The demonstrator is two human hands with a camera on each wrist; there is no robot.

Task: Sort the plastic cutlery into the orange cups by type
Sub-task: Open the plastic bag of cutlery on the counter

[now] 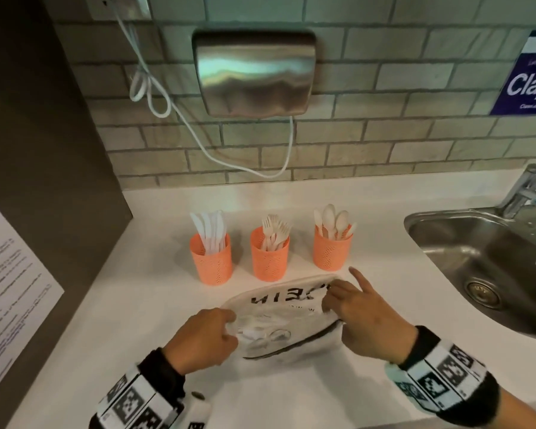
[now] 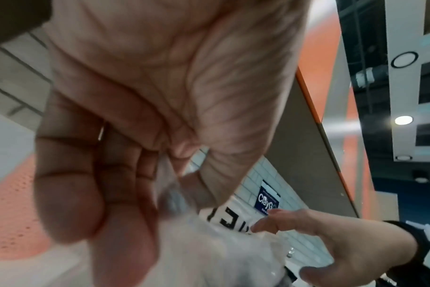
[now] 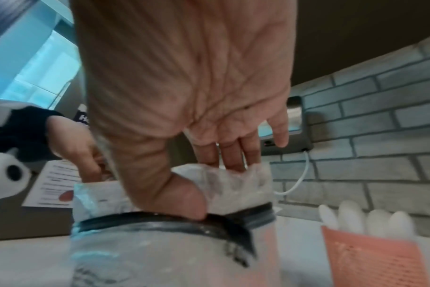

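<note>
Only readable bit is "ClayG" on the blue wall sign, up at 2 o'clock; bag lettering is mirrored, notice print too blurry.

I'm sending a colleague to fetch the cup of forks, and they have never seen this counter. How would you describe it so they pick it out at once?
On the white counter left of the steel sink, under the wall-mounted metal dispenser, three orange cups stand in a row. The fork cup is the middle one. Tines stick out of it, whereas the left cup holds knives and the right cup spoons.
</note>
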